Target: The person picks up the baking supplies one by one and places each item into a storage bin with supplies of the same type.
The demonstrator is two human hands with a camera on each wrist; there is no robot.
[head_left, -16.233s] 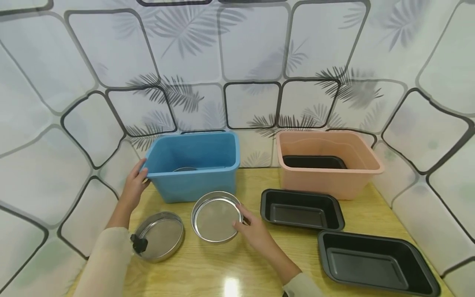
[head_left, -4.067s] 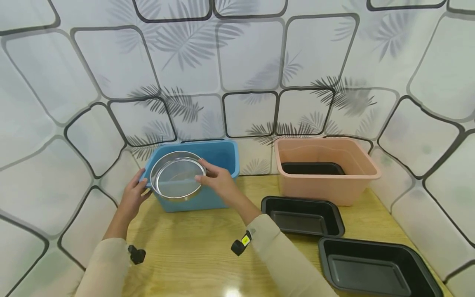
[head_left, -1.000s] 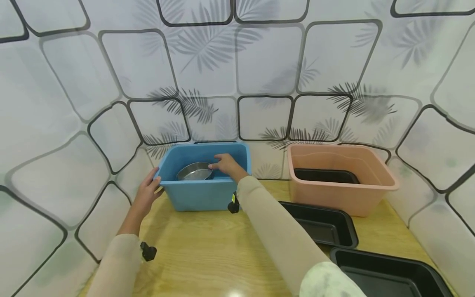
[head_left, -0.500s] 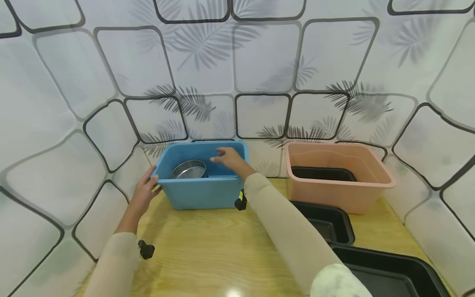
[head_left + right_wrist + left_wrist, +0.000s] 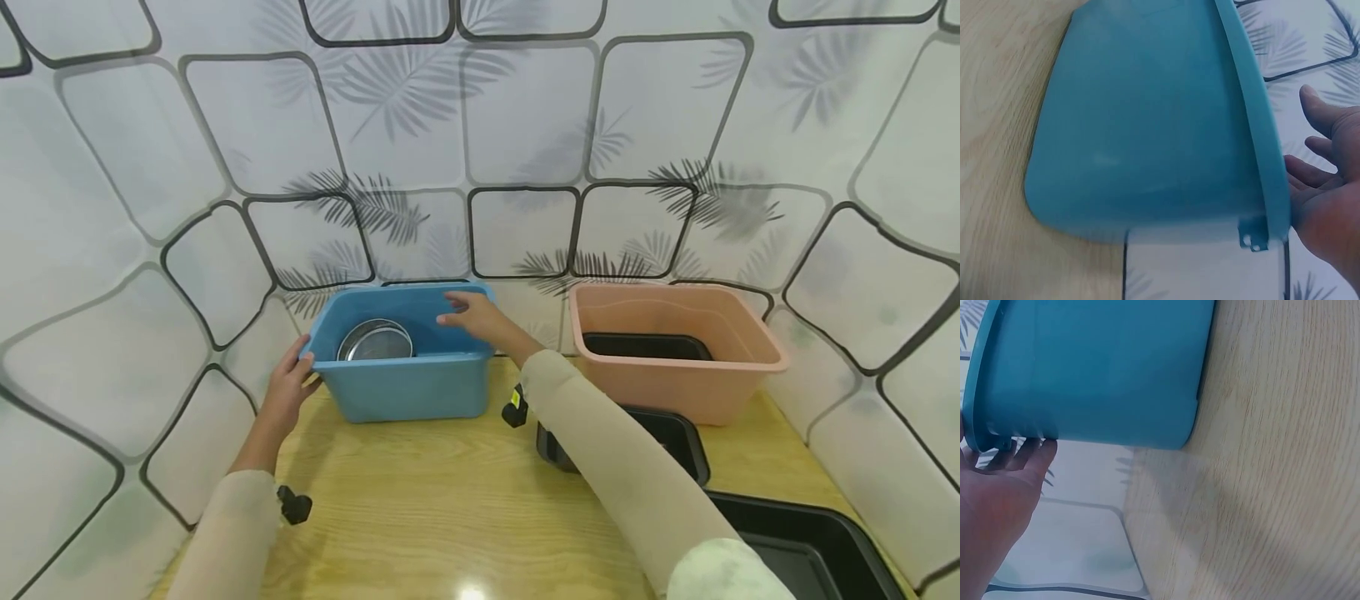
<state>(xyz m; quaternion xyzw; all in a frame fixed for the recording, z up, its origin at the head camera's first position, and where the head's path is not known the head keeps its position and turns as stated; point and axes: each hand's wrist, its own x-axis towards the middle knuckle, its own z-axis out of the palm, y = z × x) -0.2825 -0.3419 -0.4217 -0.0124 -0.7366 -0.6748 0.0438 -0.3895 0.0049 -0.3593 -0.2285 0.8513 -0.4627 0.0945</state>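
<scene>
My left hand [image 5: 288, 387] grips the left end of the blue bin [image 5: 408, 392], thumb over the rim and fingers under it, as the left wrist view also shows beneath the bin's lip [image 5: 980, 375]. Round silver cake pans [image 5: 378, 343] lie nested inside the bin, toward its left; the front wall hides their lower part. Above the bin's right end my right hand [image 5: 480, 321] hovers with nothing in it, thumb and fingers spread apart. In the right wrist view that hand [image 5: 1329, 181] is just past the bin's rim [image 5: 1260, 131].
A pink bin [image 5: 675, 387] stands at the back right with a black loaf pan [image 5: 648, 346] inside. In front of it lie another black loaf pan [image 5: 686, 446], partly behind my right sleeve [image 5: 615, 458], and a larger black pan [image 5: 817, 542]. A patterned curtain [image 5: 525, 108] surrounds the wooden table [image 5: 405, 517].
Both round cake pans, earlier on the table, are now in the blue bin. My right hand has let go of the last one and drawn back to the right. The left hand keeps its grip.
</scene>
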